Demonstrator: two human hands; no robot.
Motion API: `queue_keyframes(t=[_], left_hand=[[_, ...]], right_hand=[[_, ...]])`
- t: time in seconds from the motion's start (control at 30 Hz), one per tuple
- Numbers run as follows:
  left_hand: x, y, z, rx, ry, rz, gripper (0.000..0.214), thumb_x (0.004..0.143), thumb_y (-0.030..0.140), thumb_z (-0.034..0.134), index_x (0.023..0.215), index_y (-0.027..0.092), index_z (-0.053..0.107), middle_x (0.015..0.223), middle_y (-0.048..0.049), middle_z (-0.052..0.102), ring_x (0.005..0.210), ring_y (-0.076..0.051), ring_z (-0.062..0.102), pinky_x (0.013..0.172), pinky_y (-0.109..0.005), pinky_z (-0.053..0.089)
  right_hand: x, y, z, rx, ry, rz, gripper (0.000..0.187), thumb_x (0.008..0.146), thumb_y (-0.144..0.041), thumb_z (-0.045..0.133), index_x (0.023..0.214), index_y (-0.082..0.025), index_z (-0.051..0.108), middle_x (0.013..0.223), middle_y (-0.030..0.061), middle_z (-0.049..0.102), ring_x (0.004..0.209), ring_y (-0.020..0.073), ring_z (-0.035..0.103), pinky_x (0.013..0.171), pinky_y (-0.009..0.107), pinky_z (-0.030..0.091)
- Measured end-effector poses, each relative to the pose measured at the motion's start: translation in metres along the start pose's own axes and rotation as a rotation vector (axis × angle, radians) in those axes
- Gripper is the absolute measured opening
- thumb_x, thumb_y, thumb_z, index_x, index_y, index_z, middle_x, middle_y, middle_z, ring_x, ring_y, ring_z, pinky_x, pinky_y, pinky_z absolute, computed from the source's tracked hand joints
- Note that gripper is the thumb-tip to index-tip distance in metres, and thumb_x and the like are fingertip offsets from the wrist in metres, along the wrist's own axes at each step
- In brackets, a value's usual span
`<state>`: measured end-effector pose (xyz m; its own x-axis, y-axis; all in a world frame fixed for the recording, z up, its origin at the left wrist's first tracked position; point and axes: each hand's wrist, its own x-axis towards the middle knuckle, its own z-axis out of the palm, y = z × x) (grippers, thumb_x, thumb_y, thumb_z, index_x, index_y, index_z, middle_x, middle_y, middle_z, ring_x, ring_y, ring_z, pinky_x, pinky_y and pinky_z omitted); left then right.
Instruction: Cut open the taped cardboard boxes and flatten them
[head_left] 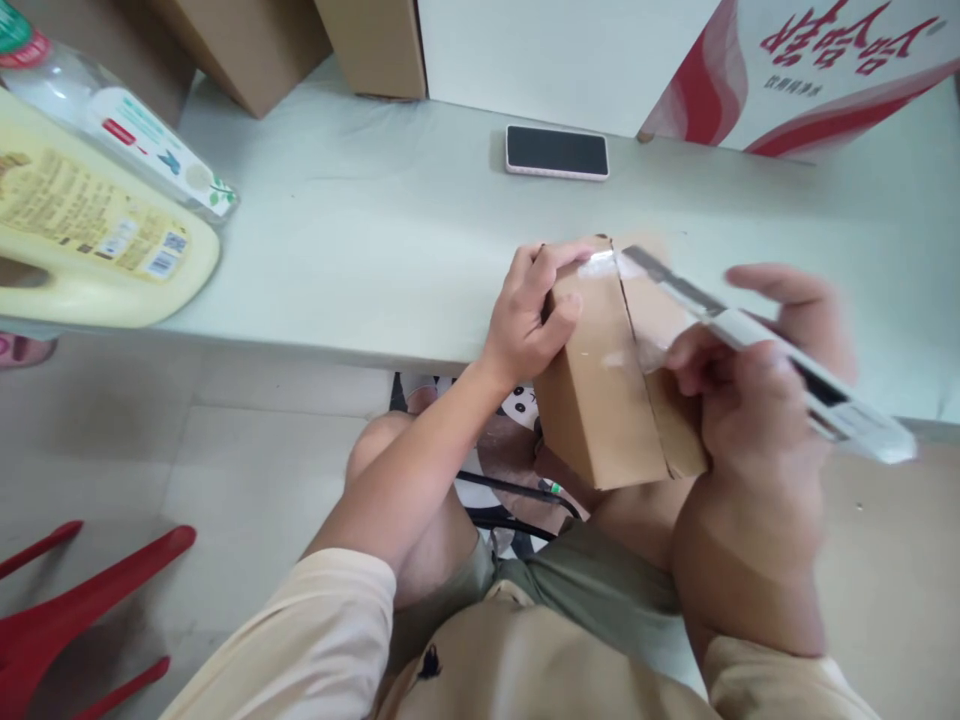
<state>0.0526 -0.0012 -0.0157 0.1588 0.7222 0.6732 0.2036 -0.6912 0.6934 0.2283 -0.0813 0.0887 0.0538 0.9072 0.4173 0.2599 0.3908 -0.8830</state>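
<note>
A small brown cardboard box (607, 400) is tilted over the table's front edge, above my lap. My left hand (532, 310) grips its left side, fingers over the far edge and thumb on the face. Clear tape (600, 264) shows near the seam at the far end. My right hand (765, 380) is closed round a white-handled utility knife (750, 330), with its grey blade extended toward the seam. Whether the blade touches the cardboard I cannot tell. The right fingertips are close to the box's right flap and somewhat blurred.
A phone (556, 152) lies farther back on the pale table (337, 250). Behind it stand a white-and-red carton (720, 80) and brown boxes (382, 45). A yellow jug (97, 220) and clear bottle (135, 140) are at left. A red stool (90, 610) is on the floor.
</note>
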Motion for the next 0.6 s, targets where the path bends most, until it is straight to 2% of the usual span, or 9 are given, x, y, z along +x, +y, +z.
queue_keyframes(t=[0.07,0.1,0.23,0.33,0.47,0.6], left_hand=[[0.001,0.001,0.001,-0.009,-0.003,0.004,0.047,0.103,0.057,0.033,0.138,0.03,0.049,0.127,-0.0091,0.061,0.121,-0.028,0.057,0.107,-0.049,0.047],[0.001,0.001,0.002,-0.013,0.002,0.006,0.047,0.103,0.057,0.033,0.138,0.031,0.049,0.127,-0.0092,0.061,0.121,-0.028,0.057,0.107,-0.05,0.047],[0.002,0.002,0.005,-0.044,0.037,0.036,0.048,0.102,0.061,0.031,0.134,0.031,0.05,0.123,-0.0086,0.061,0.119,-0.028,0.059,0.105,-0.051,0.05],[0.002,0.0,0.007,-0.049,0.056,0.051,0.049,0.102,0.062,0.029,0.135,0.031,0.05,0.121,-0.0078,0.06,0.118,-0.027,0.06,0.104,-0.05,0.051],[0.002,-0.004,0.008,-0.035,0.048,0.08,0.049,0.102,0.061,0.031,0.138,0.033,0.048,0.121,-0.0075,0.06,0.118,-0.028,0.06,0.105,-0.051,0.05],[0.002,-0.006,0.007,-0.054,0.036,0.076,0.047,0.102,0.059,0.032,0.141,0.036,0.046,0.123,-0.0069,0.059,0.12,-0.029,0.058,0.108,-0.053,0.046]], right_hand=[[-0.005,-0.001,-0.001,-0.13,-0.11,0.05,0.033,0.092,-0.049,0.065,0.117,-0.027,0.067,0.07,-0.003,0.064,0.051,0.0107,0.054,0.042,0.025,0.039],[-0.007,-0.002,-0.002,-0.191,-0.123,0.047,0.033,0.093,-0.048,0.065,0.118,-0.027,0.068,0.073,-0.0022,0.066,0.054,0.0114,0.057,0.045,0.025,0.043],[-0.015,-0.003,-0.004,-0.367,-0.085,0.014,0.034,0.094,-0.043,0.063,0.124,-0.029,0.066,0.084,0.0005,0.072,0.066,0.0154,0.066,0.061,0.031,0.055],[-0.018,-0.002,-0.005,-0.457,-0.108,-0.006,0.036,0.093,-0.04,0.063,0.127,-0.029,0.066,0.088,0.0018,0.074,0.075,0.0181,0.07,0.07,0.035,0.058],[-0.018,-0.001,-0.004,-0.5,-0.11,-0.023,0.035,0.093,-0.038,0.063,0.126,-0.027,0.067,0.087,0.002,0.074,0.069,0.0167,0.067,0.066,0.034,0.057],[-0.017,-0.004,-0.005,-0.462,-0.066,-0.019,0.029,0.092,-0.041,0.062,0.117,-0.029,0.071,0.072,-0.0009,0.068,0.059,0.0153,0.061,0.055,0.032,0.052]])
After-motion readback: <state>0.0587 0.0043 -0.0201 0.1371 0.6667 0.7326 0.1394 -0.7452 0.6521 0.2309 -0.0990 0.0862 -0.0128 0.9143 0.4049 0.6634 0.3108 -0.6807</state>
